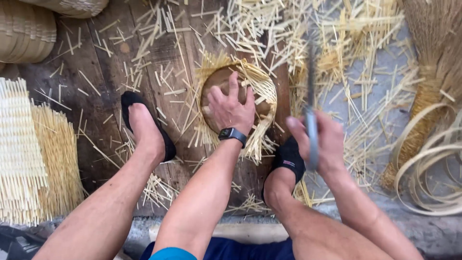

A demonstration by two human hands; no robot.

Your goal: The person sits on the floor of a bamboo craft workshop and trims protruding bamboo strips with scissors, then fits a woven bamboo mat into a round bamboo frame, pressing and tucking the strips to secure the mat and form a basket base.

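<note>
The only screen is on the smartwatch [233, 134] strapped around the left wrist, just below the left hand [230, 108]. It is a small dark rectangle with round corners on a black band, and it looks blank. There are no boxes, packets, labels or signs near the watch

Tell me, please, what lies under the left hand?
The left hand presses a round brown form ringed by woven straw. The form's middle is covered by the hand.
</note>
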